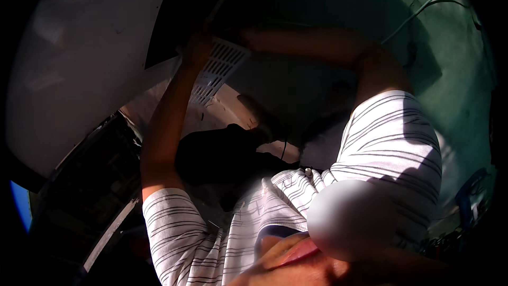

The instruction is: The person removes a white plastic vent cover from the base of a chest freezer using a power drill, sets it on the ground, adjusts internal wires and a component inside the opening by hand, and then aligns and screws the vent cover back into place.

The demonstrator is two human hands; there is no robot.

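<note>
A white slotted panel [225, 58] with rows of long openings sits tilted between my two raised hands, in front of a dark cavity. My left hand [198, 48] is at the panel's left edge, its fingers lost in deep shadow. At the upper right corner of the panel is my right hand [247, 38], with that arm bent in from the right. Darkness hides its fingers too, so I cannot tell whether either hand grips the panel or only touches it.
A large pale smooth surface [87, 74] fills the left side. On the right, a greenish wall [455, 100] carries a light thin cable [407, 18]. Below the panel are a sunlit patch of floor [227, 103] and my dark-clothed legs [217, 148]. A blue object [465, 196] stands at the far right.
</note>
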